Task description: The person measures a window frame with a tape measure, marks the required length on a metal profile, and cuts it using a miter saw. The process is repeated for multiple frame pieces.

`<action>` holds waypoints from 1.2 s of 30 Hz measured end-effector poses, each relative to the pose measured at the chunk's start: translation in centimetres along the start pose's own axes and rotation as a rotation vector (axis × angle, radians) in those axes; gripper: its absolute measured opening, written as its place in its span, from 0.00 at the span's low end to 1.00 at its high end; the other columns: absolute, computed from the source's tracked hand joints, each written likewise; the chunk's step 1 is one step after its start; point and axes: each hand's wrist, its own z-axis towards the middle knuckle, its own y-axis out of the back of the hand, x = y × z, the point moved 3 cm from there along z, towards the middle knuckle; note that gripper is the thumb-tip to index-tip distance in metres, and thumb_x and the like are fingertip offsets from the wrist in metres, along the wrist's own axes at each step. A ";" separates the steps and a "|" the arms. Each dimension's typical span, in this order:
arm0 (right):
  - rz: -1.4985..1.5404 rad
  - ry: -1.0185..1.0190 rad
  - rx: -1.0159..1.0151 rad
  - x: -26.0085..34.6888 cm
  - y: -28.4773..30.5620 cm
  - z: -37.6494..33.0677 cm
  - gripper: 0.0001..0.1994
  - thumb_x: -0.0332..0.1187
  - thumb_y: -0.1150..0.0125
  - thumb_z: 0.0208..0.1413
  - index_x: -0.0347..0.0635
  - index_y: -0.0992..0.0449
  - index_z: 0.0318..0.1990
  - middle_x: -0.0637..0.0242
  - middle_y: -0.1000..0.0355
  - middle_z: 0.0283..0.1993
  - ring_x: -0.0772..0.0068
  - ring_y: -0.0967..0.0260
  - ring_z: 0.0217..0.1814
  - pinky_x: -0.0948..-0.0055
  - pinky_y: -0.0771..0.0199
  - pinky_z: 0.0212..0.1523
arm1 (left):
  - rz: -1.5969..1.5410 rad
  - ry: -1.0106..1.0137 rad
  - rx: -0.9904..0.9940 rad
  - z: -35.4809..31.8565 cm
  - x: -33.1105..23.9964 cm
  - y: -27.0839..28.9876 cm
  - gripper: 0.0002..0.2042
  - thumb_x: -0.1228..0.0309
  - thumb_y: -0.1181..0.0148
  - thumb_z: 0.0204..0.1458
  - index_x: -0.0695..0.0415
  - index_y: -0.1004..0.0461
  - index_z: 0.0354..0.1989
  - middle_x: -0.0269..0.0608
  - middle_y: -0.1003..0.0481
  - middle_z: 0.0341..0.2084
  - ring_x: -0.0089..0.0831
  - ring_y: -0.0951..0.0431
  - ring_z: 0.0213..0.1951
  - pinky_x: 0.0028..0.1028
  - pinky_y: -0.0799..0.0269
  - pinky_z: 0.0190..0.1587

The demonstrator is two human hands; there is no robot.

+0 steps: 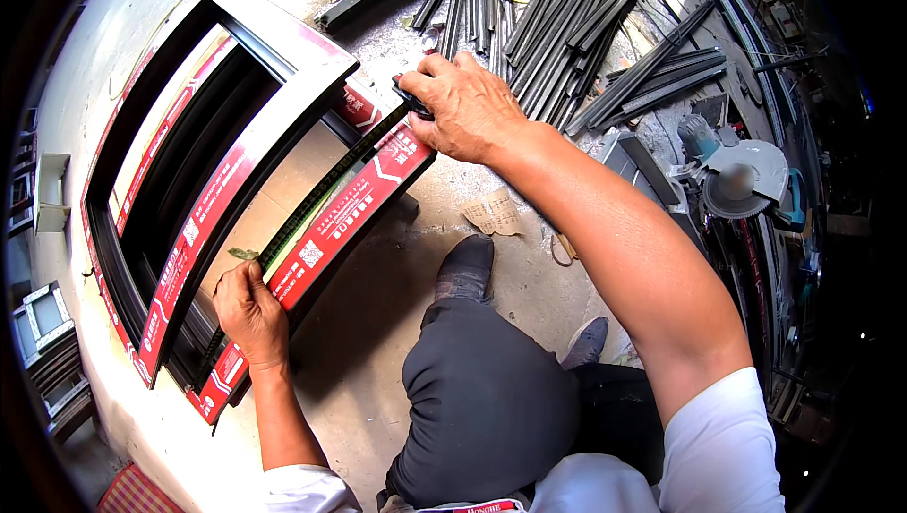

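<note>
The right hand (468, 114) has its grip wrapped around a dark tape measure (413, 105) at the upper end of a long bar (345, 220) covered in red and white film. From there the dark tape strip (350, 156) runs down along the bar towards the left hand (253, 313), whose grip is narrow, thumb and fingers drawn together on the strip near the bar's lower part (a small greenish scrap (243, 254) sits just above the fingertips). To the left of the bar stands a black frame (203, 26), also faced with red film. On the floor (534, 310), a torn piece of brown cardboard (492, 212) lies near the person's shoe (467, 263), with dark metal profiles (557, 50) heaped farther off and a circular saw (742, 178) to the right
</note>
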 end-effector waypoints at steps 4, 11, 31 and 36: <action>0.017 0.019 0.043 0.0 -0.5 1.1 0.20 0.44 0.30 0.62 0.52 0.20 0.59 0.61 0.25 0.61 0.47 0.29 0.63 0.50 0.20 0.62 | 0.034 0.022 0.014 -0.1 0.3 0.0 0.04 0.74 0.37 0.67 0.57 0.22 0.38 0.43 0.20 0.33 0.44 0.20 0.38 0.39 0.28 0.48; 0.032 0.046 0.032 -0.7 -1.2 1.5 0.19 0.45 0.30 0.63 0.53 0.19 0.58 0.63 0.25 0.62 0.48 0.28 0.62 0.50 0.19 0.62 | -0.006 0.057 0.034 0.0 0.4 -0.3 0.04 0.75 0.37 0.67 0.57 0.22 0.38 0.42 0.21 0.31 0.43 0.21 0.37 0.38 0.29 0.47; 0.023 0.043 0.049 -0.6 -0.9 1.4 0.20 0.46 0.31 0.64 0.52 0.20 0.60 0.61 0.25 0.62 0.47 0.29 0.64 0.50 0.20 0.63 | 0.008 0.080 0.047 0.0 0.5 -0.2 0.05 0.73 0.37 0.68 0.57 0.22 0.37 0.42 0.21 0.32 0.43 0.21 0.38 0.38 0.29 0.48; 0.009 0.038 0.040 -0.5 -0.8 1.0 0.20 0.46 0.30 0.63 0.52 0.20 0.59 0.61 0.26 0.61 0.47 0.28 0.64 0.50 0.20 0.62 | 0.001 0.072 0.035 0.0 0.2 -0.1 0.05 0.73 0.37 0.68 0.57 0.22 0.37 0.43 0.21 0.32 0.44 0.21 0.38 0.38 0.28 0.48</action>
